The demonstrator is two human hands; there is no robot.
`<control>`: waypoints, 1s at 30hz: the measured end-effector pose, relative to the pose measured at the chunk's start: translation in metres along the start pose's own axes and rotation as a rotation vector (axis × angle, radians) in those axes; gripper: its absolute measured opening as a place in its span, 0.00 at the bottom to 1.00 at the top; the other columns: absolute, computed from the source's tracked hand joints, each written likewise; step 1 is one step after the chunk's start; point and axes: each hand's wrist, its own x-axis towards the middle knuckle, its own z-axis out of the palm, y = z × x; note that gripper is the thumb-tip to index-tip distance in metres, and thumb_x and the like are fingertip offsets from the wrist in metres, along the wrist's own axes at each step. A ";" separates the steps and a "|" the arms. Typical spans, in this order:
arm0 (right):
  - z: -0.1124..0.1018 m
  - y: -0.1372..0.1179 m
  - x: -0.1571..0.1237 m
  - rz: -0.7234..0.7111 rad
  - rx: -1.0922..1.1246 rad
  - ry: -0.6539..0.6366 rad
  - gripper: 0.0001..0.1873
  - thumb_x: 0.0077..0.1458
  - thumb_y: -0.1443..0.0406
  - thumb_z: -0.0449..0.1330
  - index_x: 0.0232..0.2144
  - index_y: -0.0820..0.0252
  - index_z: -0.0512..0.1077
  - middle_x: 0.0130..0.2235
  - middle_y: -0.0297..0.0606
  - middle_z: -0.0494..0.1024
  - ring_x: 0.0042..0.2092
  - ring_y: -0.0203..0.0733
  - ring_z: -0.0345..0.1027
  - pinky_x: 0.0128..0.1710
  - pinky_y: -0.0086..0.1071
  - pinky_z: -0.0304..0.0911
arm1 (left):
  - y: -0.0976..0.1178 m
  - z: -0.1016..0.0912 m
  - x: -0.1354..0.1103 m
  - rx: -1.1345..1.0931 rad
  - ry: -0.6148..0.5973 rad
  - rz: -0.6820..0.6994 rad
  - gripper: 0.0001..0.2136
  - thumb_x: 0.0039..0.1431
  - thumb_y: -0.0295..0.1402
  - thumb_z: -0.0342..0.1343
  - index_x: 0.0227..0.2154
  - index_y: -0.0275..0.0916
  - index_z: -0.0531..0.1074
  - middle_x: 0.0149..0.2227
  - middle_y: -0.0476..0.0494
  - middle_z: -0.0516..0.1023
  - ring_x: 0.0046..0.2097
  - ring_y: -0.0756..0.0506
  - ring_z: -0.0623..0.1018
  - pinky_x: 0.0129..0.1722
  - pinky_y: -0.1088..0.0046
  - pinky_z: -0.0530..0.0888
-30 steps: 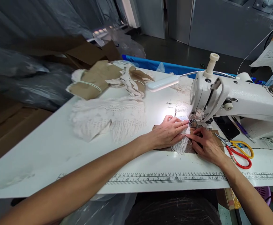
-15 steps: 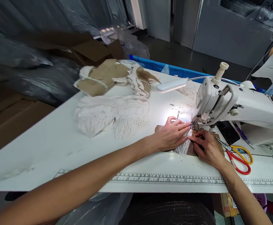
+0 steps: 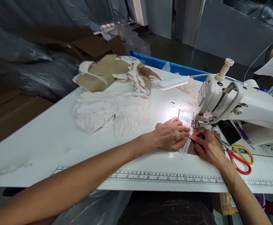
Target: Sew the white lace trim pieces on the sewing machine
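Note:
White fringed lace trim lies under the presser foot of a white sewing machine, with its fringe hanging toward me. My left hand rests on the left side of the lace, its fingers bent and closed on the edge just in front of the needle. From the other side, my right hand pinches the same lace between thumb and forefinger. The two hands' fingertips nearly meet. Brown material shows beneath the lace; my hands hide part of it.
Scissors with red and yellow handles lie right of my right hand, near a black phone. A lamp hangs over the table. More lace and tied brown bundles lie left. A printed ruler runs along the front edge.
My left fingers, stretched out toward the needle before, have drawn back and curled on the lace. The right hand keeps its pinch almost in place. The view has shifted slightly.

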 end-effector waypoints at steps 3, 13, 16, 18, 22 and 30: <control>0.000 -0.001 0.001 0.021 -0.005 -0.017 0.17 0.61 0.69 0.55 0.51 0.55 0.75 0.44 0.45 0.70 0.45 0.48 0.66 0.45 0.44 0.70 | -0.001 -0.005 0.000 0.034 -0.054 0.049 0.11 0.63 0.32 0.46 0.37 0.38 0.75 0.46 0.42 0.80 0.36 0.44 0.74 0.40 0.62 0.67; -0.003 -0.010 0.013 0.054 -0.084 -0.040 0.19 0.60 0.70 0.53 0.52 0.59 0.73 0.41 0.47 0.70 0.41 0.48 0.66 0.39 0.40 0.69 | -0.001 -0.008 -0.001 0.057 -0.148 -0.011 0.12 0.65 0.35 0.47 0.44 0.37 0.73 0.54 0.40 0.76 0.40 0.42 0.74 0.43 0.60 0.66; -0.002 -0.010 0.015 0.049 -0.104 -0.032 0.19 0.60 0.70 0.52 0.52 0.61 0.72 0.40 0.47 0.70 0.40 0.48 0.65 0.40 0.40 0.70 | -0.001 -0.007 0.000 0.082 -0.159 -0.038 0.14 0.66 0.36 0.46 0.46 0.36 0.72 0.55 0.39 0.75 0.41 0.41 0.74 0.42 0.60 0.66; 0.000 -0.009 0.015 0.060 -0.130 -0.033 0.19 0.60 0.69 0.52 0.53 0.61 0.71 0.40 0.47 0.70 0.40 0.47 0.65 0.40 0.39 0.70 | 0.000 -0.004 0.000 0.098 -0.155 -0.057 0.15 0.66 0.37 0.45 0.46 0.35 0.72 0.55 0.37 0.74 0.43 0.40 0.74 0.42 0.60 0.67; 0.004 -0.006 0.015 0.106 -0.153 -0.056 0.21 0.61 0.68 0.52 0.56 0.58 0.68 0.41 0.47 0.71 0.38 0.47 0.64 0.38 0.38 0.69 | 0.002 0.000 0.002 0.123 -0.148 -0.084 0.16 0.68 0.38 0.43 0.46 0.34 0.73 0.56 0.36 0.74 0.45 0.38 0.74 0.42 0.59 0.67; 0.000 -0.005 0.010 0.100 -0.090 -0.047 0.17 0.65 0.65 0.50 0.52 0.57 0.72 0.43 0.47 0.70 0.40 0.46 0.66 0.41 0.38 0.69 | 0.002 0.002 0.005 0.167 -0.109 -0.129 0.18 0.70 0.37 0.42 0.50 0.33 0.71 0.54 0.34 0.74 0.48 0.38 0.74 0.43 0.60 0.68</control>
